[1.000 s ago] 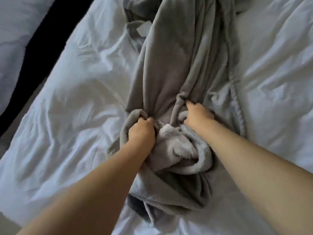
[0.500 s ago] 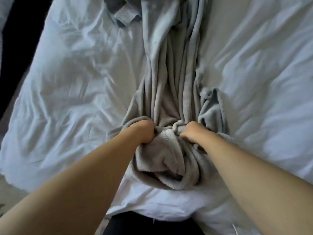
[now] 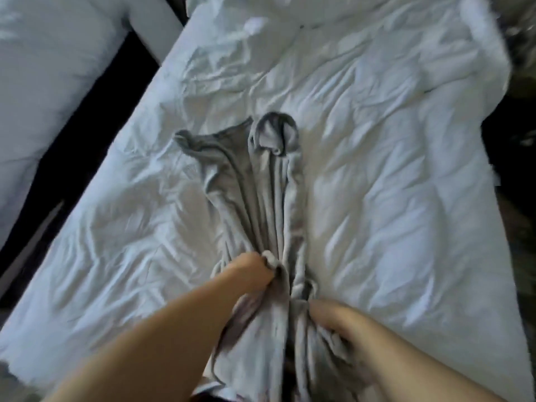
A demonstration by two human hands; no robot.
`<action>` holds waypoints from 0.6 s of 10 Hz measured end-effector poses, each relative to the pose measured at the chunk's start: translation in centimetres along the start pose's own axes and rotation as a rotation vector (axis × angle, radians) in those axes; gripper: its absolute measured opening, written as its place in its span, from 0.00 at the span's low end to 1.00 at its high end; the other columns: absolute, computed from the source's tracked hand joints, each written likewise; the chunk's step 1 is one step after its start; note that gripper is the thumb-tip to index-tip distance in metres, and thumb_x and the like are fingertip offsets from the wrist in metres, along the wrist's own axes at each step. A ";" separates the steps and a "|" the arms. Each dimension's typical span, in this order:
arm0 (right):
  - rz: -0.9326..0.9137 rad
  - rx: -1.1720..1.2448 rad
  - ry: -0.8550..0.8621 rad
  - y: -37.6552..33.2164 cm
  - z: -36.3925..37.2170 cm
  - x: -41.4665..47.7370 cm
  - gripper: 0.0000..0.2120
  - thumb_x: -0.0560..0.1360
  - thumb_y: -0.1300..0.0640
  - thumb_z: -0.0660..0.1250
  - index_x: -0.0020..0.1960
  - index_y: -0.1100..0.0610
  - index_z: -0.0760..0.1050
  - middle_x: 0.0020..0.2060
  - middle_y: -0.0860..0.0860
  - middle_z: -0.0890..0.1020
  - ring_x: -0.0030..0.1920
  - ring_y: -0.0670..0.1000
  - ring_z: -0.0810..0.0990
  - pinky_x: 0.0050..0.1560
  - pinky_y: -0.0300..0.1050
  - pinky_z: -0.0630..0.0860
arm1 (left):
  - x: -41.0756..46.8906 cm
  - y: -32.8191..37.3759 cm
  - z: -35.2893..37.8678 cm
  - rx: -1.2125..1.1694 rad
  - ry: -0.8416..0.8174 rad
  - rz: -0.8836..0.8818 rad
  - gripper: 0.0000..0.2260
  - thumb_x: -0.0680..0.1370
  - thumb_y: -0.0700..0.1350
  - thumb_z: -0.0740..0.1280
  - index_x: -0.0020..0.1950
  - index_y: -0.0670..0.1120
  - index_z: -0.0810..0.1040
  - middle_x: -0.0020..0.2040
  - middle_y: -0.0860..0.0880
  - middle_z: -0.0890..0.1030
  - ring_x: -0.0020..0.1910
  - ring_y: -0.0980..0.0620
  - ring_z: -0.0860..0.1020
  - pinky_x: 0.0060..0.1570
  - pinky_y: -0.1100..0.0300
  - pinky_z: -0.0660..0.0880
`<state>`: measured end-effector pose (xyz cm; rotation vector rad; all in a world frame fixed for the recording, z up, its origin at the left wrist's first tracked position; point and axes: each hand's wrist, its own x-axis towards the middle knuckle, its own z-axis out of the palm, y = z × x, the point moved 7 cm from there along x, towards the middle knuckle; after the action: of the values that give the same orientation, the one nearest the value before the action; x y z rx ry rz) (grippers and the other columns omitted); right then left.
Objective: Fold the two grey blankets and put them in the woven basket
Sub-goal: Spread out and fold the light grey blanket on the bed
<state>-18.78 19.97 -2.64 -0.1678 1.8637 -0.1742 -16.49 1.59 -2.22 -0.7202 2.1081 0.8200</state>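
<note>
A grey blanket (image 3: 261, 198) lies bunched into a long narrow strip down the middle of a white bed, its far end curled into a loop. My left hand (image 3: 249, 269) grips a gathered bunch of the blanket near its near end. My right hand (image 3: 327, 316), a little lower and to the right, has its fingers curled into the blanket's folds. The near part of the blanket hangs down between my forearms. No second blanket and no woven basket are in view. The frame is blurred.
The white rumpled duvet (image 3: 391, 184) covers the bed. A dark gap (image 3: 95, 117) runs along the bed's left side, with a second white bed (image 3: 43, 68) beyond it. Dark floor (image 3: 519, 169) shows at the right edge.
Both hands have pulled the blanket toward me, stretching it into a long strip. Its far end has come into view, and the camera sees far more of the bed.
</note>
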 end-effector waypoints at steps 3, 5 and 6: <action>-0.555 0.353 1.759 -14.3 -47.4 -53.1 0.17 0.76 0.60 0.58 0.62 0.61 0.75 0.58 0.66 0.77 0.57 0.64 0.77 0.54 0.53 0.74 | -36.5 23.4 -51.2 -0.430 1.367 0.802 0.02 0.70 0.44 0.69 0.39 0.46 0.76 0.42 0.44 0.80 0.44 0.45 0.79 0.42 0.58 0.73; -0.593 0.261 1.984 -9.8 -44.9 -59.8 0.07 0.75 0.61 0.59 0.48 0.64 0.74 0.50 0.67 0.78 0.50 0.66 0.77 0.42 0.50 0.69 | -44.1 23.8 -54.5 -0.804 1.069 1.093 0.11 0.63 0.48 0.67 0.42 0.45 0.76 0.44 0.45 0.81 0.41 0.49 0.79 0.27 0.59 0.77; -0.551 0.240 1.995 -7.4 -43.0 -57.3 0.08 0.76 0.60 0.57 0.40 0.60 0.71 0.40 0.61 0.78 0.39 0.61 0.75 0.36 0.48 0.68 | -42.2 22.0 -54.2 -0.846 0.993 1.025 0.22 0.71 0.60 0.64 0.47 0.42 0.80 0.41 0.45 0.83 0.39 0.50 0.81 0.29 0.55 0.80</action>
<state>-42.87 25.88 65.02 -0.4163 3.6574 -1.3136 -31.98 -14.98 66.23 -0.4045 3.0381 2.3845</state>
